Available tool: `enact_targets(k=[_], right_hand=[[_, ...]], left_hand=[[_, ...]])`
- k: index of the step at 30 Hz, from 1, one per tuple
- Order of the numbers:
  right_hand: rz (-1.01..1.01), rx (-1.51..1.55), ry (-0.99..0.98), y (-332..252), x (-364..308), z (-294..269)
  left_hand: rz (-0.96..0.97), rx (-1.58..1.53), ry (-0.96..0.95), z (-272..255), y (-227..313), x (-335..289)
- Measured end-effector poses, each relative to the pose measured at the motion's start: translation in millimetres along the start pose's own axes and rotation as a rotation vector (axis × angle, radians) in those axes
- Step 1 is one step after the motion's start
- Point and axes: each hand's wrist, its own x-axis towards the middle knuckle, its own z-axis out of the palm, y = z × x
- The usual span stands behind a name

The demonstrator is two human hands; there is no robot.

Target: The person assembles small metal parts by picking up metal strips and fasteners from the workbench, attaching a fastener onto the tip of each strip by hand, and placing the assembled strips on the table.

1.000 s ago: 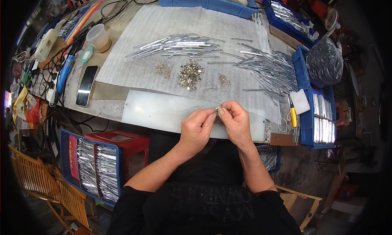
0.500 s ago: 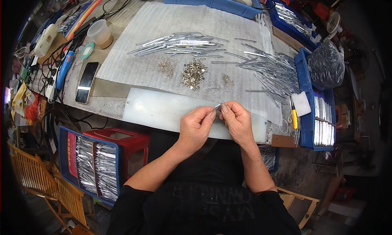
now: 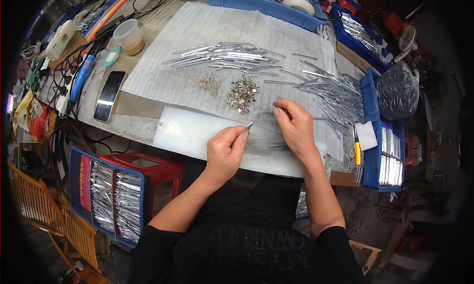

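Observation:
My left hand (image 3: 227,148) is closed above the white board (image 3: 182,131), pinching a slim silver metal piece (image 3: 250,125) whose tip pokes out past thumb and forefinger. The rest of it is hidden in the fingers. Farther forward and to the right, my right hand (image 3: 296,126) has thumb and forefinger drawn together low over the foam sheet (image 3: 158,76). Whatever they pinch is too small to make out. To the left of those fingertips lies a heap of small round metal pieces (image 3: 243,94), with a scatter of tiny gold-coloured parts (image 3: 209,85) beyond it.
Long silver strips (image 3: 227,56) lie in a pile at the back, and more strips (image 3: 331,91) spread on the right. A yellow-handled tool (image 3: 357,151) is beside a blue bin (image 3: 390,155). On the left are a phone (image 3: 109,96) and a plastic cup (image 3: 129,36).
My hands were together over the board; now they are apart. The right hand has moved forward to where a small scatter of tiny parts lay. The left still holds the metal piece.

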Motion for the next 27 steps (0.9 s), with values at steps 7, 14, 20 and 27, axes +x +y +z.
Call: enact_targets(k=[7,14,20,27], right_hand=[[-0.205,-0.241,-0.206,23,27,26],[-0.177,-0.485,-0.326,18,35,39],[-0.121,-0.48,-0.317,16,36,38],[-0.206,-0.55,-0.282,24,33,27]], left_hand=[[0.054,-0.006,0.008,1,-5,-1],[0.048,-0.018,-0.01,-1,-4,0],[0.053,-0.035,-0.013,-1,-4,0],[0.048,-0.027,-0.028,-2,-2,1]])
